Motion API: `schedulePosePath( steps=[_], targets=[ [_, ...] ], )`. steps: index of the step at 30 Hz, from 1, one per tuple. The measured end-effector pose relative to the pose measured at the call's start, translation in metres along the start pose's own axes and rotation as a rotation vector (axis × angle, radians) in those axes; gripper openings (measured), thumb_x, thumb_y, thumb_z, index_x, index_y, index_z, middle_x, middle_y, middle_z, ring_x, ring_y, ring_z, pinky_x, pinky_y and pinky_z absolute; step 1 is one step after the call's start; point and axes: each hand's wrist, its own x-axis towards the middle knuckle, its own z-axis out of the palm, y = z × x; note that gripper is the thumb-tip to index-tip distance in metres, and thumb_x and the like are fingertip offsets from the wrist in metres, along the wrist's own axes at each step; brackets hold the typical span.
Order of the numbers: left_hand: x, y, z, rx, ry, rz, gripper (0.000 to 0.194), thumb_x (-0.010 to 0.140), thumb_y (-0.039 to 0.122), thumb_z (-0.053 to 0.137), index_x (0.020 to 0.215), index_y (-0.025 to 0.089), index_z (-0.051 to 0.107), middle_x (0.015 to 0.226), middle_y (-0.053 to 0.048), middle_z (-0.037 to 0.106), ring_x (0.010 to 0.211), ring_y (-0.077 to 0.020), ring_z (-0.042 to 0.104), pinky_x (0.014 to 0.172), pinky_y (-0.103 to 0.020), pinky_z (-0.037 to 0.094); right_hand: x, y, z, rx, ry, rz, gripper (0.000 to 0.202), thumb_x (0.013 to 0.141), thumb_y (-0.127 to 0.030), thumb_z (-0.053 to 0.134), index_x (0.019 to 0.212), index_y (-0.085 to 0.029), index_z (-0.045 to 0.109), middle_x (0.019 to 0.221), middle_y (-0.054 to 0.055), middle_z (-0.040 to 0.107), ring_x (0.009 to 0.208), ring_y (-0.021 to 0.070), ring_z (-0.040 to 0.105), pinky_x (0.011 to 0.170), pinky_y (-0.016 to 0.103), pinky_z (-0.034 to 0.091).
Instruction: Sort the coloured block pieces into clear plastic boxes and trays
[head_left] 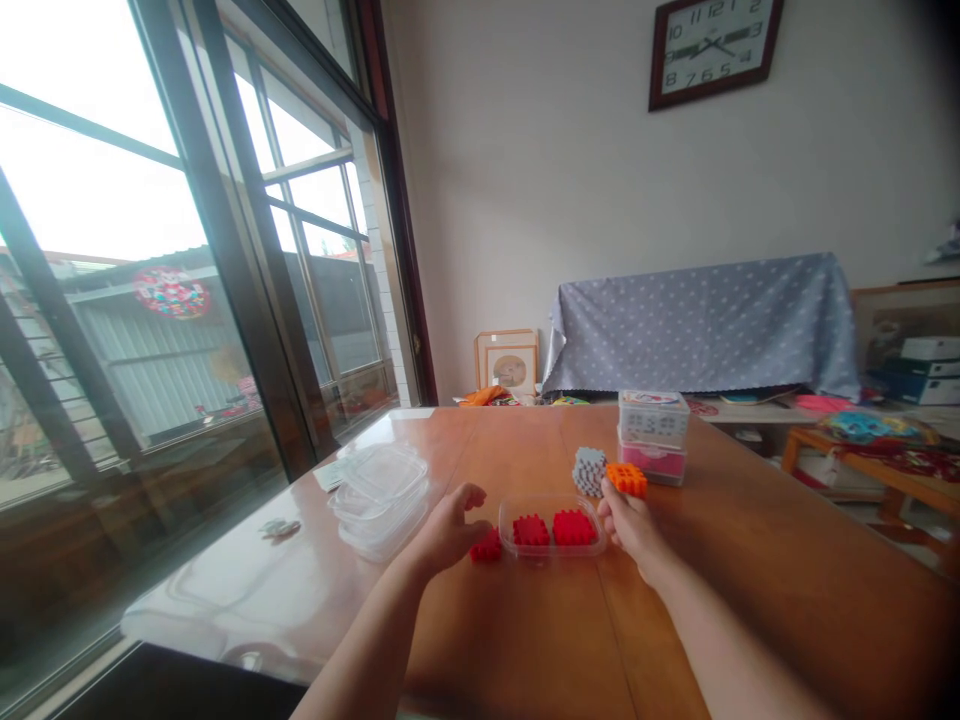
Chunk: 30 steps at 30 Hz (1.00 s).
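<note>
My left hand [454,528] hovers at the left of a clear plastic container [551,553], thumb and fingers apart. Just beyond its fingertips lies a red toothed block [486,546], partly covered by the hand. Inside the container sit two more red blocks, one at the left [530,531] and one at the right [574,527]. At the container's right edge is my right hand [628,525], its fingers curled. An orange block [628,480] shows directly behind that hand, overlapped by a finger. Beside it stands a grey block [589,471]. Whether the right fingers grip the rim or the orange block is hidden.
Clear plastic lids or containers [382,500] are stacked at the left of the wooden table [517,640]. A small clear bag-like item [280,530] lies further left. Two stacked boxes [652,440] stand at the back right. A glass window [187,250] borders the left side.
</note>
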Motion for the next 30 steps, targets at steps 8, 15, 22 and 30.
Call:
schedulePosePath(
  steps=[8, 15, 22, 30],
  targets=[
    [-0.014, -0.005, 0.004, 0.210, -0.152, -0.056, 0.053, 0.067, 0.021, 0.074, 0.119, 0.023, 0.065, 0.119, -0.007, 0.068, 0.110, -0.0264, 0.062, 0.094, -0.035, 0.049, -0.003, 0.000, -0.001, -0.025, 0.000, 0.014, 0.065, 0.082, -0.082, 0.053, 0.066, -0.019, 0.054, 0.046, -0.005, 0.044, 0.041, 0.0079, 0.036, 0.042, 0.021, 0.027],
    [-0.008, -0.013, 0.006, 0.194, -0.171, -0.018, 0.043, 0.066, 0.016, 0.070, 0.109, 0.019, 0.064, 0.108, -0.005, 0.070, 0.095, -0.0211, 0.064, 0.082, -0.029, 0.049, -0.003, 0.001, -0.001, -0.026, -0.007, 0.009, 0.066, 0.081, -0.083, 0.053, 0.067, -0.019, 0.056, 0.047, -0.004, 0.046, 0.041, 0.0088, 0.038, 0.042, 0.022, 0.028],
    [-0.009, -0.021, 0.009, 0.153, -0.137, -0.031, 0.035, 0.067, 0.015, 0.067, 0.101, 0.020, 0.062, 0.097, -0.001, 0.068, 0.085, -0.0179, 0.061, 0.072, -0.027, 0.046, 0.000, 0.002, -0.002, -0.036, -0.004, 0.014, 0.063, 0.080, -0.080, 0.057, 0.065, -0.019, 0.057, 0.046, -0.003, 0.048, 0.041, 0.0094, 0.041, 0.042, 0.023, 0.031],
    [0.003, -0.015, 0.007, -0.010, 0.124, 0.017, 0.030, 0.071, 0.012, 0.065, 0.099, 0.020, 0.059, 0.100, -0.001, 0.066, 0.095, -0.0176, 0.060, 0.086, -0.029, 0.048, -0.001, 0.001, -0.002, -0.032, 0.001, 0.007, 0.063, 0.079, -0.080, 0.058, 0.066, -0.018, 0.057, 0.047, -0.003, 0.049, 0.041, 0.0093, 0.041, 0.042, 0.023, 0.031]
  ],
)
